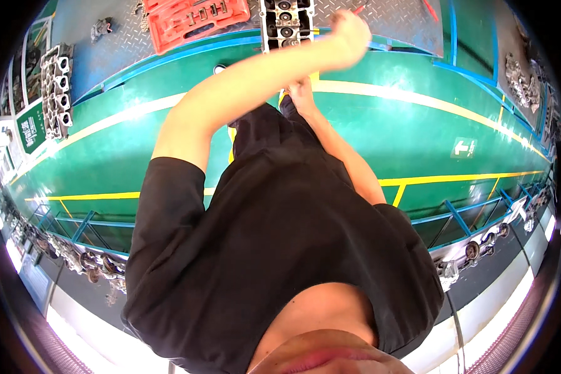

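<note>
My left arm reaches across to the right. My left hand (353, 38) is curled closed and smeared by motion, above the near edge of the metal workbench, just right of an engine cylinder head (287, 14). A small red tip shows beside that hand; whether it is held I cannot tell. Below the cylinder head, my right hand (302, 96) is close to my body, its fingers partly hidden behind my left forearm. What it holds, if anything, is not visible. A yellow-and-black piece sticks out at the cylinder head's right side.
An open red tool case (196, 22) with sockets lies left of the cylinder head on the diamond-plate workbench (396, 25). Another cylinder head (57, 90) stands at the far left. Metal parts (522, 84) lie at the far right. Yellow lines mark the green floor (411, 140).
</note>
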The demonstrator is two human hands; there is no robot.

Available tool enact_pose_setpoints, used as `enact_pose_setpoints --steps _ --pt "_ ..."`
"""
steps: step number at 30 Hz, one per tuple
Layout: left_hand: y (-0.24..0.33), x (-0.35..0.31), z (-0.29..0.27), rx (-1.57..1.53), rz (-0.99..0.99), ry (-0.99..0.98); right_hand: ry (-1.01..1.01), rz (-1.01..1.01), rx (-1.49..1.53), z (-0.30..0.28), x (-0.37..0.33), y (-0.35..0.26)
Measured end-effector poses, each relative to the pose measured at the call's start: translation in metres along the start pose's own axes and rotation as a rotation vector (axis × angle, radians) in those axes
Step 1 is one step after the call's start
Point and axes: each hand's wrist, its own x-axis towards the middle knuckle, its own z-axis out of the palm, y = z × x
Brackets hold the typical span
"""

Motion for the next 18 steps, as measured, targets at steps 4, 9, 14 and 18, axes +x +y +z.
enact_pose_setpoints --steps 4,9,14,18 --pt "-0.127 0.0 0.05 -0.682 -0.42 0.01 0.043 0.165 -0.297 0.004 -0.001 -0.01" --pt "-0.166 -0.085 0.155 -0.988 -0.534 -0.042 -0.044 0.104 -0.376 0.0 -0.009 -0.03" --pt "-0.102 -0.206 0.208 -1.27 -0.945 0.081 0.021 0.029 -0.581 -0.012 -0.002 -0.037" --pt "-0.034 -0.32 0.285 -1.345 -1.224 0.018 0.013 0.085 -0.53 -0.019 0.005 -0.041"
